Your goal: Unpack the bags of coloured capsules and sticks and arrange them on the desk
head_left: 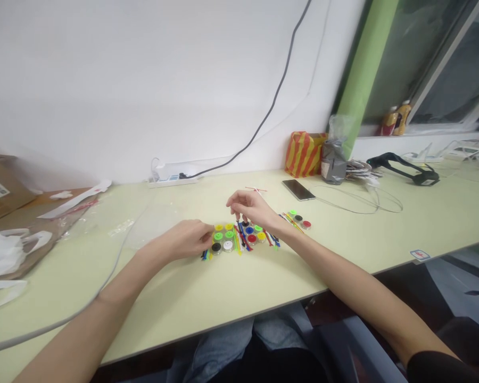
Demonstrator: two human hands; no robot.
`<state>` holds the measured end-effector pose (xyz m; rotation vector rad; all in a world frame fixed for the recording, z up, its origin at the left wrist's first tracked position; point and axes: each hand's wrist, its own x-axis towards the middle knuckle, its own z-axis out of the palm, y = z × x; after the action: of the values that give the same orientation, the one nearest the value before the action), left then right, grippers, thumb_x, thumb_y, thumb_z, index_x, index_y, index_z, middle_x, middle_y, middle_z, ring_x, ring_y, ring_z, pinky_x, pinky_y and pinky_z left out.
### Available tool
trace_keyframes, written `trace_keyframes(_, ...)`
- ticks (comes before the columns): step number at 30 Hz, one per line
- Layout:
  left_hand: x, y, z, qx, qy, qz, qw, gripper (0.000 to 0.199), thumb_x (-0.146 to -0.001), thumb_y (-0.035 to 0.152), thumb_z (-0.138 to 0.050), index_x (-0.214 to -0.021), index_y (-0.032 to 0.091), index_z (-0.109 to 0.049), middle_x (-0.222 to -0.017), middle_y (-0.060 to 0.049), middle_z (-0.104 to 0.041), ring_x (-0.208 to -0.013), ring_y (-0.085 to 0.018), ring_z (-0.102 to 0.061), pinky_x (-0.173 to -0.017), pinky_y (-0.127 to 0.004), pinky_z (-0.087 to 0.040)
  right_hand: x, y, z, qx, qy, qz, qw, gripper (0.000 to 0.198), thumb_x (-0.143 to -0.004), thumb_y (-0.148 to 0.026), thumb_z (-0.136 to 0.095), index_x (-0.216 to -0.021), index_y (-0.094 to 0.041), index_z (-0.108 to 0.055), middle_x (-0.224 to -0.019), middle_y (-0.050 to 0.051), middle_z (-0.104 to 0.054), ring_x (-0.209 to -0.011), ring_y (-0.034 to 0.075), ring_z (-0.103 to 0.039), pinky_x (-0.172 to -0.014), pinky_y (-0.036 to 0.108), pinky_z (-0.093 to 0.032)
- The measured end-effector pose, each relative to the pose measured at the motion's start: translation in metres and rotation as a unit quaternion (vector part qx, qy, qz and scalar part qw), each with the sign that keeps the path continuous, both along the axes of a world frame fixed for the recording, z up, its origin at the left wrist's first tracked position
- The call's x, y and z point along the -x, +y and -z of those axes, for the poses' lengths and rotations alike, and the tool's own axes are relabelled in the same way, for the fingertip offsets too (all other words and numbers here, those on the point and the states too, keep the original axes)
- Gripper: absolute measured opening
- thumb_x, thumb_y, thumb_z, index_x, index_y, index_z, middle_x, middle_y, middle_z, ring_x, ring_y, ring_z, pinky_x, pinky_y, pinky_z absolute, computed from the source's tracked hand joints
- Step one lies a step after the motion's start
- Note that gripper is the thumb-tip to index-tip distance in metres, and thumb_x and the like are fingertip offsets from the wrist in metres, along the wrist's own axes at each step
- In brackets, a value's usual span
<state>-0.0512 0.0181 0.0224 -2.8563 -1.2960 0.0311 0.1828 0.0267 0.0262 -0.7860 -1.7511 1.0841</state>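
Small clear round pots with coloured lids (pixel 229 234) stand in rows mid-table, in yellow, green, black and white. Beside them is a second group with red, blue, green and yellow lids (pixel 252 239). Thin coloured sticks (pixel 240 238) lie between and beside these groups. My left hand (pixel 193 238) is closed at the left edge of the pots, fingers pressed together; what they hold, if anything, is hidden. Above the middle sticks hovers my right hand (pixel 252 206), its fingers loosely bent and apart. Partly behind my right forearm are more pots (pixel 298 218) and sticks.
Behind my right hand lies a thin red stick (pixel 259 189). A phone (pixel 298 189) and a striped bag (pixel 304 154) are further back. A power strip (pixel 173 181) sits by the wall. A grey cable (pixel 104 282) crosses at left, near cardboard (pixel 8 186) and white plastic bags (pixel 3 252).
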Motion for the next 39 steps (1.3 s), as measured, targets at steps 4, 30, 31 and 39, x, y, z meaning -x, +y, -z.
trace_keyframes(4,-0.001,0.0,0.0,0.001,-0.006,0.004,1.0,0.023,-0.087,0.024,-0.048,-0.064,0.021,-0.047,-0.057,-0.001,-0.055,-0.049,-0.015,-0.044,-0.054,-0.03,-0.023,-0.001,0.0,0.0,0.005,-0.004,0.003,1.0,0.012,-0.083,-0.017,-0.055,-0.091,-0.016,-0.063,-0.076,0.0,-0.062,-0.059,0.009,-0.056,-0.04,0.015,-0.037)
trace_keyframes(30,-0.003,-0.003,-0.004,0.011,-0.016,0.0,1.0,0.024,-0.088,0.024,-0.049,-0.064,0.021,-0.047,-0.056,0.0,-0.053,-0.049,-0.014,-0.043,-0.054,-0.03,-0.023,-0.001,0.006,0.005,-0.046,-0.017,-0.023,0.999,0.014,-0.082,-0.014,-0.052,-0.089,-0.017,-0.064,-0.076,0.0,-0.064,-0.06,0.011,-0.056,-0.058,0.023,-0.046)
trace_keyframes(31,-0.003,-0.003,-0.006,0.012,-0.015,-0.002,1.0,0.024,-0.088,0.025,-0.048,-0.065,0.021,-0.048,-0.055,0.0,-0.053,-0.049,-0.014,-0.042,-0.054,-0.03,-0.023,-0.002,0.007,0.005,-0.048,-0.018,-0.02,0.998,0.014,-0.082,-0.014,-0.052,-0.089,-0.017,-0.064,-0.076,0.0,-0.064,-0.059,0.011,-0.055,-0.057,0.023,-0.046)
trace_keyframes(39,-0.001,-0.001,-0.012,-0.023,-0.015,-0.023,0.999,0.027,-0.094,0.029,-0.045,-0.068,0.021,-0.049,-0.061,-0.002,-0.058,-0.054,-0.017,-0.048,-0.056,-0.031,-0.022,-0.044,0.056,0.013,-0.185,-0.145,0.267,0.935,0.027,-0.09,-0.013,-0.044,-0.103,-0.018,-0.066,-0.097,0.005,-0.068,-0.081,0.017,-0.061,-0.081,0.03,-0.047)
